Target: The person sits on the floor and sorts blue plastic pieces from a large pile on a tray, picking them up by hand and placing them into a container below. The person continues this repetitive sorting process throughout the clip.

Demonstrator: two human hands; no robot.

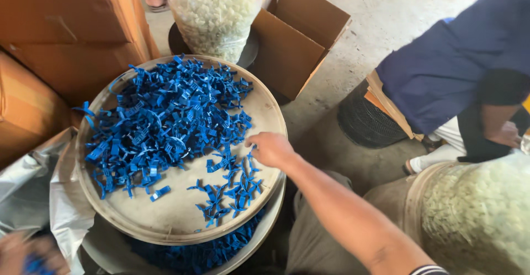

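Soft, even daylight fills the scene, brightest on the far concrete floor (381, 21), which looks slightly washed out. Shadows are faint and diffuse. The centre is sharp. The near left corner blurs heavily, smearing the left hand (25, 255). Mild wide-angle bending shows at the edges.

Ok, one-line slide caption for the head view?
Right hand reaching into blue plastic clips on a round tray.

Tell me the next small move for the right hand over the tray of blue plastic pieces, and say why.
Probably close the fingers on a few loose blue pieces just below the right hand. The hand hovers knuckles-up over the round tray, right at the edge of the scattered pieces, apart from the dense pile. The left hand, blurred at the corner, already seems to hold something blue.
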